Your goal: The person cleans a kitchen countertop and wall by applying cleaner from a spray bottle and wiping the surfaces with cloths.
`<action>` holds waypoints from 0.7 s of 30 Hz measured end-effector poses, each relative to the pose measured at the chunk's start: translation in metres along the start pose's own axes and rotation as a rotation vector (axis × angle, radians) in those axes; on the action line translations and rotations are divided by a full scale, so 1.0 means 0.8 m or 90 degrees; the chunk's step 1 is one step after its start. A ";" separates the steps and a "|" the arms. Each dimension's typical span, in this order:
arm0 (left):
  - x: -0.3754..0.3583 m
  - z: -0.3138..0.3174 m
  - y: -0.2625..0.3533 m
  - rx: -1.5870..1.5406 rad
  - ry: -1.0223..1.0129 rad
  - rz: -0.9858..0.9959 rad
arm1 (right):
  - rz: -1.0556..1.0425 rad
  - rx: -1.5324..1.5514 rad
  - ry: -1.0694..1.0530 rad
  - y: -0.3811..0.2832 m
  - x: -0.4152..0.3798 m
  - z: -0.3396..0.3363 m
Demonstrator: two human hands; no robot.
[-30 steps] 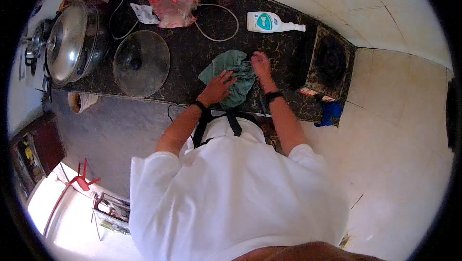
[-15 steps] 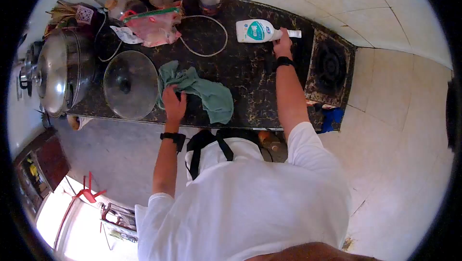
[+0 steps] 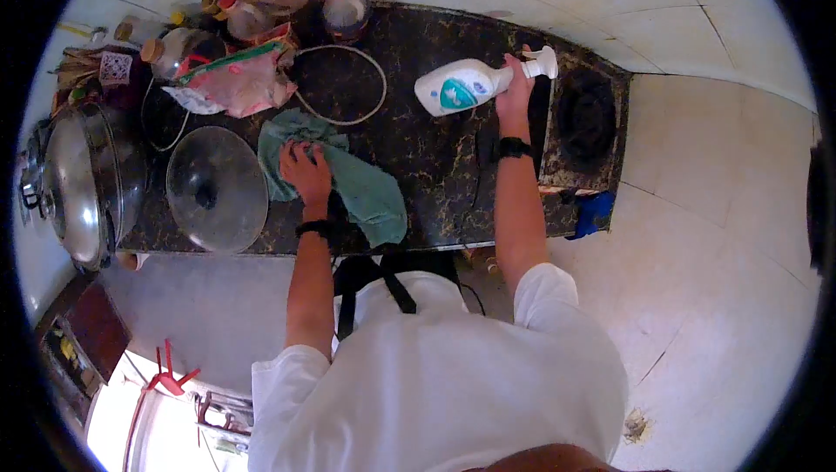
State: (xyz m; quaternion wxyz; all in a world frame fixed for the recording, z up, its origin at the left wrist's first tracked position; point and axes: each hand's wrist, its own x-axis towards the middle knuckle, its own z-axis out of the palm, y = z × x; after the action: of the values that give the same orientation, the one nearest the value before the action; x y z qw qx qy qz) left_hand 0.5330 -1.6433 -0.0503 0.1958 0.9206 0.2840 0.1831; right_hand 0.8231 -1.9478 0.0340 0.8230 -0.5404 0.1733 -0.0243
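My right hand [image 3: 515, 93] is closed around the neck of a white spray bottle [image 3: 455, 89] with a teal label. The bottle is tilted over the dark countertop, its spray head [image 3: 542, 63] pointing right. On the left, my left hand [image 3: 305, 174] rests on a crumpled green cloth [image 3: 370, 198], its fingers curled into the fabric. The cloth's loose end trails right toward the counter's front edge. A round glass lid [image 3: 231, 202] with a dark knob lies just left of the cloth.
A large steel pot [image 3: 78, 189] stands at the left end. Behind are a pink plastic bag [image 3: 248, 84], a pale wire ring [image 3: 383, 93] and several bottles, one a red-capped bottle [image 3: 345, 10]. To the right is a gas burner [image 3: 585, 119], near the tiled wall [image 3: 697, 141].
My right hand has picked up the spray bottle, which now tilts with its spray head higher. My left hand has settled onto the green cloth and taken hold. The view has shifted slightly.
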 end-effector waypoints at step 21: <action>0.010 0.033 0.006 0.114 -0.002 -0.134 | -0.269 -0.248 -0.100 -0.061 0.073 0.059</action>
State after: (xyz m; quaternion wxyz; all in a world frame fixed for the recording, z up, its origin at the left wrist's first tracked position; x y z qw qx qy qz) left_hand 0.5530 -1.6486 -0.0690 0.1315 0.8998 0.3938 0.1344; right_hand 0.8995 -1.9400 0.0794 0.6914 -0.7125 -0.0055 -0.1195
